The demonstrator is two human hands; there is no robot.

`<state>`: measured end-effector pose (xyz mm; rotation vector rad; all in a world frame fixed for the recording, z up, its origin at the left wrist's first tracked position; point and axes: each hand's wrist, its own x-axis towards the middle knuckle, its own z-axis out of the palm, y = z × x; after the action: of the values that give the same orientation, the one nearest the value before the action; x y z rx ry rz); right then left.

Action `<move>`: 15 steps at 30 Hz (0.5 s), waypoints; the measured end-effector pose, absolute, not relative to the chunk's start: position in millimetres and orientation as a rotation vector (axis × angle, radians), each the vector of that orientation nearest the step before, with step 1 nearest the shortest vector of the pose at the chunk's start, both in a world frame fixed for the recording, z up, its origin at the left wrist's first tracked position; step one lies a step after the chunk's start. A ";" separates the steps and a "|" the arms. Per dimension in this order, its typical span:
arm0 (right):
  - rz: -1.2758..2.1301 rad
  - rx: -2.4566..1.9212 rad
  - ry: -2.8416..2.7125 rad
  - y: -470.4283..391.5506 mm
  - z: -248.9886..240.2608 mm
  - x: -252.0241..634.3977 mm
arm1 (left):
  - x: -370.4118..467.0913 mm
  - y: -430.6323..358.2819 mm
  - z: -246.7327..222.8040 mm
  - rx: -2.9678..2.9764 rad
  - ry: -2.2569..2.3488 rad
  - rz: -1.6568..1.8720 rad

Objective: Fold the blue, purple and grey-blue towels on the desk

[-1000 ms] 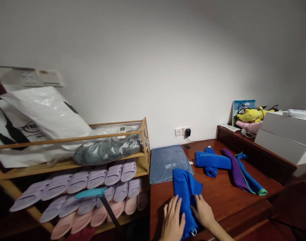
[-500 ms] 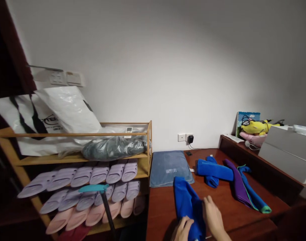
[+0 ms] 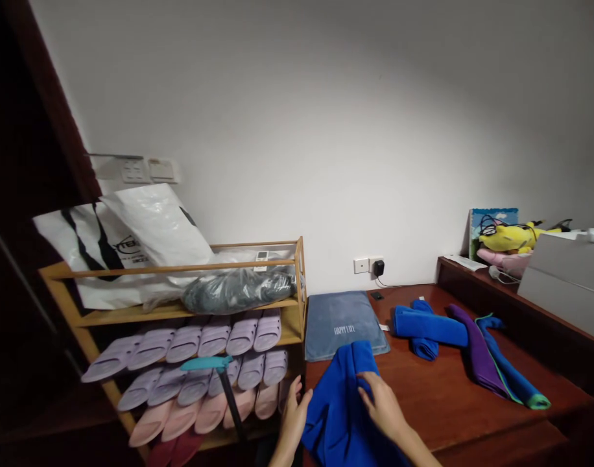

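Since a moment ago the blue towel (image 3: 343, 402) has gone from lying as a narrow folded strip on the counter (image 3: 438, 402) to being lifted and spread wider at the lower centre of the frame, its near part hanging over the counter's front edge, so it is being opened out or turned rather than left folded. The left hand (image 3: 293, 415) presses flat against the towel's left edge with fingers together, while the right hand (image 3: 382, 407) is closed on the cloth at its upper right, pinching a fold. Just behind the towel lies a grey mat (image 3: 344, 324), touching or nearly touching its far end. To the right of centre sit rolled blue towels (image 3: 426, 325) and a purple cloth (image 3: 482, 353), well apart from the hands. A wooden rack of slippers (image 3: 204, 350) stands close on the left, beside the left hand.
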<state>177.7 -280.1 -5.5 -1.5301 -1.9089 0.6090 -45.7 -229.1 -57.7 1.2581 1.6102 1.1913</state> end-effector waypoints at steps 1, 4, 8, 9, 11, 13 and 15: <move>0.551 -1.654 -1.930 -279.6 -17.5 185.6 | -42.6 -235.3 -55.4 1.450 1.670 1.196; 0.491 -1.793 -2.148 -287.1 -47.2 203.0 | -16.9 -259.9 -46.1 2.052 1.588 0.962; 0.371 -1.918 -2.232 -305.2 -62.7 224.9 | 12.3 -284.3 -37.2 2.266 1.418 0.237; 0.328 -1.973 -2.223 -308.7 -62.5 232.8 | 13.7 -287.0 -36.1 2.266 1.405 0.148; 0.251 -2.077 -2.197 -313.1 -58.9 249.5 | 10.8 -289.4 -34.6 2.277 1.399 0.090; 0.162 -2.169 -2.147 -314.1 -53.0 262.3 | 4.6 -289.8 -33.6 2.291 1.436 0.095; 0.040 -2.218 -2.082 -312.2 -47.8 265.6 | 0.0 -289.9 -33.5 2.293 1.513 0.088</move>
<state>265.6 -312.2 -47.8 -2.2180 -2.0817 0.0403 0.0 -289.9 -33.5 2.2928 1.5134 0.0883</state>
